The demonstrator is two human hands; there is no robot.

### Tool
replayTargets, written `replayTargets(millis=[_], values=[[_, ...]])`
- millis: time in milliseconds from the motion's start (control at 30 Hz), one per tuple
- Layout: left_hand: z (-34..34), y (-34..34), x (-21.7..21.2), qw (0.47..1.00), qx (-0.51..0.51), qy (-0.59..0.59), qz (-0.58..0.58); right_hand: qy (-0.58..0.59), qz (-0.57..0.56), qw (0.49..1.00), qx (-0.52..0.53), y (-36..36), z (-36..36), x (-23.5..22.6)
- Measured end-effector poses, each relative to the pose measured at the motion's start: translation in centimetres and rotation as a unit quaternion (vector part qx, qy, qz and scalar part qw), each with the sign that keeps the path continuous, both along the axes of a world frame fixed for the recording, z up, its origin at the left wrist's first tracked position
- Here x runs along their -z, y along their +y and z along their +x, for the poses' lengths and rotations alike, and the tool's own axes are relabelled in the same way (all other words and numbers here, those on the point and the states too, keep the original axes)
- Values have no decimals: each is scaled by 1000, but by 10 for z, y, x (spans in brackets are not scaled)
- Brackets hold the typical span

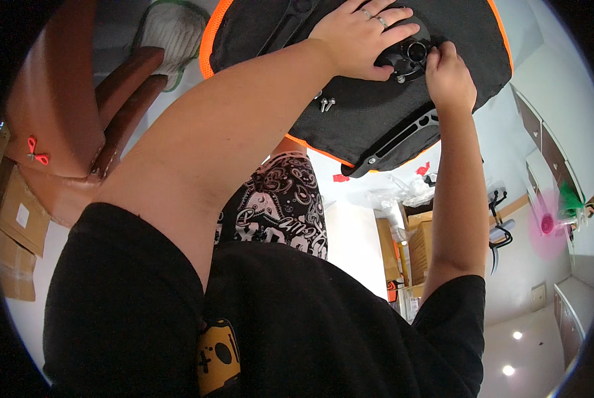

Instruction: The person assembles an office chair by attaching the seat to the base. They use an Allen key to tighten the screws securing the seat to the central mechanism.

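A black seat cushion (350, 126) with an orange edge lies upside down in front of me, at the top of the view. A black round mechanism (411, 53) sits on its underside. My left hand (360, 36), with rings on two fingers, lies over that mechanism and grips its top. My right hand (449, 76) has its fingers closed against the mechanism's right side; what it pinches is hidden. Two loose screws (327, 103) lie on the cushion below my left wrist. A black slotted bracket (403, 136) runs along the cushion's lower edge.
A brown leather chair part (65, 119) stands at the left, with a pale woven bundle (171, 30) behind it. Cardboard boxes (18, 212) sit at the far left, and more boxes (416, 245) and clear plastic wrap (403, 192) lie at the right. My patterned shorts (277, 205) show below the cushion.
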State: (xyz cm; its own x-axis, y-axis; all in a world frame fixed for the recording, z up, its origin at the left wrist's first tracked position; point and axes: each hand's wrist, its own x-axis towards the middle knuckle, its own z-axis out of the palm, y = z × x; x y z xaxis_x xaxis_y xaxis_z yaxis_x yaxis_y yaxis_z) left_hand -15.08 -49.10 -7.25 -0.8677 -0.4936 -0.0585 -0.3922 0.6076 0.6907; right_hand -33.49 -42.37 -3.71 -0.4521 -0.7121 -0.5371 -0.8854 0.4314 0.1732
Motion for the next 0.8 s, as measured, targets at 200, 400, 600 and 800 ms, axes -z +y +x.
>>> replayTargets(millis=[200, 400, 600, 800], values=[[-2, 2, 4, 1000, -10, 3, -28, -17, -19, 999, -47, 3, -3, 5], [-1, 1, 4, 1000, -4, -5, -30, -15, 26, 999, 44, -6, 8, -3], [0, 0, -1, 1000, 1, -13, -21, -27, -60, 998, 5, 36, 40, -19], [-1, 2, 2, 999, -6, -18, -37, -40, -58, 992, -101, 51, 52, -14]])
